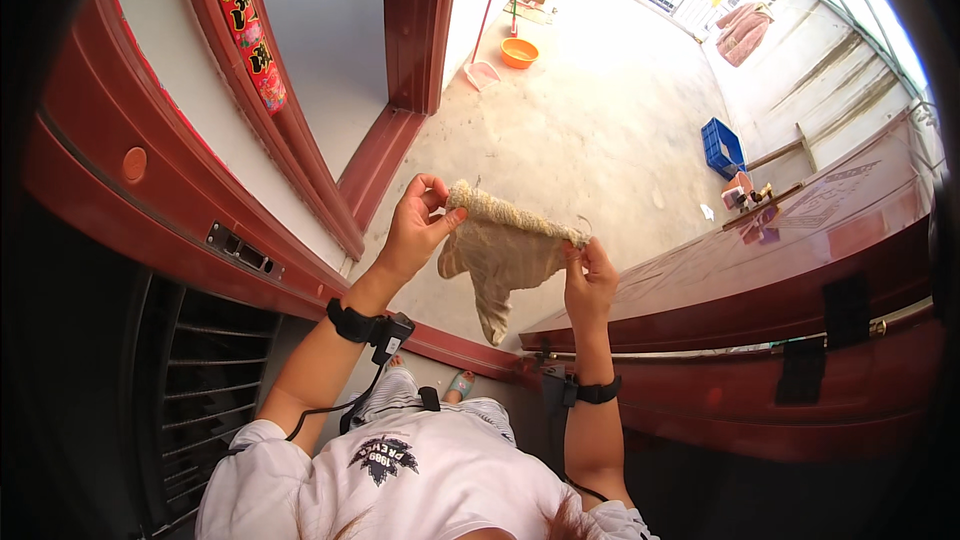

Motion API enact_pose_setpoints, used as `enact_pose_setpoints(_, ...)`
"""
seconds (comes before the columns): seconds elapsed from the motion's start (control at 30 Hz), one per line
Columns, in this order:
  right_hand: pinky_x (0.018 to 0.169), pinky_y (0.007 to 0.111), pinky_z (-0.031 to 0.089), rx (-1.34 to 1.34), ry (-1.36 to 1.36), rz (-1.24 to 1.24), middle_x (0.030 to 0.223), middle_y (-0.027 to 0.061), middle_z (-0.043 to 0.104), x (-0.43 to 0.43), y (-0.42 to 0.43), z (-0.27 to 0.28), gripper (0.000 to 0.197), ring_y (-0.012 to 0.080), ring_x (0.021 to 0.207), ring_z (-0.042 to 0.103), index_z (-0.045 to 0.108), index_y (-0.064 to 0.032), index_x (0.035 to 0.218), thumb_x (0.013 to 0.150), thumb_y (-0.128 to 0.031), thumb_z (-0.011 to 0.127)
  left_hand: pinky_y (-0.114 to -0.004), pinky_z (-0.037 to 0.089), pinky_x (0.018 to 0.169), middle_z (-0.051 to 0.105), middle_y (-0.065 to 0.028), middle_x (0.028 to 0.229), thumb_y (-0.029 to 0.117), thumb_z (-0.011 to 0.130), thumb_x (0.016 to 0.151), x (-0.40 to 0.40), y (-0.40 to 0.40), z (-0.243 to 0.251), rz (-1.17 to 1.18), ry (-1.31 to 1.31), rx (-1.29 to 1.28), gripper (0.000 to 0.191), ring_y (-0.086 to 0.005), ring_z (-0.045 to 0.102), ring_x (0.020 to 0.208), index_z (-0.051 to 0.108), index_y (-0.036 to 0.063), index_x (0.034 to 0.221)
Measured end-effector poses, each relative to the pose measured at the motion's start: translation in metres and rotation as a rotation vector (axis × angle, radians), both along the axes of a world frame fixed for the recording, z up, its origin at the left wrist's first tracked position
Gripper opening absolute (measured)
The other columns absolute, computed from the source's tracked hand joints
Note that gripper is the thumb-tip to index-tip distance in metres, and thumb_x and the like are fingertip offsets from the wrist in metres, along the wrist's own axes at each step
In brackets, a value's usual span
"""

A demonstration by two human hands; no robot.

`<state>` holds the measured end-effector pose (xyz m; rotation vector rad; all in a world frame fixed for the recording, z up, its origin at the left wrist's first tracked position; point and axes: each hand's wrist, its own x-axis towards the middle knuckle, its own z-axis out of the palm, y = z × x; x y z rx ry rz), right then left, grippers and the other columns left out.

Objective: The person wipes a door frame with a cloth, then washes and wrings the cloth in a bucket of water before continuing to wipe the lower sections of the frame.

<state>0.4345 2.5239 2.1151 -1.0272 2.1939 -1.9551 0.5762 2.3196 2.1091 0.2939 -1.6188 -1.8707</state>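
Note:
Stretched between both hands is a piece of beige-brown cloth [517, 255] with a thick, nubby, cream-yellow edge along its top. My left hand [416, 225] pinches the left end of that edge between thumb and fingers. At the other end, my right hand [591, 277] grips the lower corner, where a loose thread curls up. Thin fabric hangs from the edge and narrows to a darker, crumpled tip. The cloth is held up in a doorway, over the red door sill [450, 352].
A red door frame [247, 262] with a metal strike plate rises on the left; an open red door leaf [750, 345] stands right. Beyond lie an orange basin [519, 53], a pink dustpan [482, 75] and a blue crate [722, 148]. A pink jacket [742, 31] hangs by the wall.

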Motion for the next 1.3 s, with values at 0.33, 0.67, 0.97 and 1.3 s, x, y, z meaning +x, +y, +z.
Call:
enact_pose_setpoints(0.33, 0.072, 0.028, 0.048, 0.135, -0.630, 0.170, 0.088, 0.0044, 0.068, -0.047, -0.019, -0.124, 0.028, 0.0117, 0.081, 0.061, 0.066, 0.0000, 0.105, 0.093, -0.024, 0.059, -0.031, 0.052, 0.065, 0.057, -0.0101, 0.100, 0.011, 0.072, 0.082, -0.040, -0.022, -0.134, 0.141, -0.600, 0.349, 0.036, -0.0186, 0.058, 0.080, 0.050, 0.0015, 0.108)
enact_pose_setpoints(0.67, 0.074, 0.033, 0.057, -0.086, -1.185, 0.598, 0.103, 0.0083, 0.063, 0.001, -0.024, -0.089, 0.034, 0.0196, 0.086, 0.067, 0.042, -0.0092, 0.131, 0.097, -0.014, 0.044, -0.024, 0.049, 0.070, 0.065, -0.0044, 0.093, 0.031, 0.061, 0.092, -0.047, 0.044, -0.088, -0.234, -0.576, 0.129, 0.033, -0.0095, 0.060, 0.082, 0.057, 0.0027, 0.109)
enact_pose_setpoints(0.97, 0.056, 0.023, 0.048, 0.297, -0.824, 0.367, 0.079, 0.0033, 0.069, 0.014, -0.020, -0.070, 0.031, 0.0146, 0.063, 0.067, 0.064, -0.0040, 0.103, 0.092, -0.033, 0.061, -0.022, 0.048, 0.067, 0.063, 0.0011, 0.080, 0.020, 0.053, 0.097, -0.024, 0.033, -0.102, -0.212, -0.568, 0.051, 0.020, -0.0074, 0.058, 0.070, 0.061, 0.0031, 0.102)
enact_pose_setpoints(1.3, 0.081, 0.044, 0.055, 0.012, -1.043, 0.035, 0.110, 0.0161, 0.056, -0.064, 0.032, -0.120, 0.036, 0.0279, 0.095, 0.062, 0.047, 0.0003, 0.116, 0.102, -0.030, 0.034, -0.036, 0.051, 0.075, 0.061, -0.0054, 0.087, 0.024, 0.047, 0.094, 0.056, -0.074, -0.073, 0.167, -0.552, 0.585, 0.024, -0.0187, 0.061, 0.078, 0.059, 0.0034, 0.098)
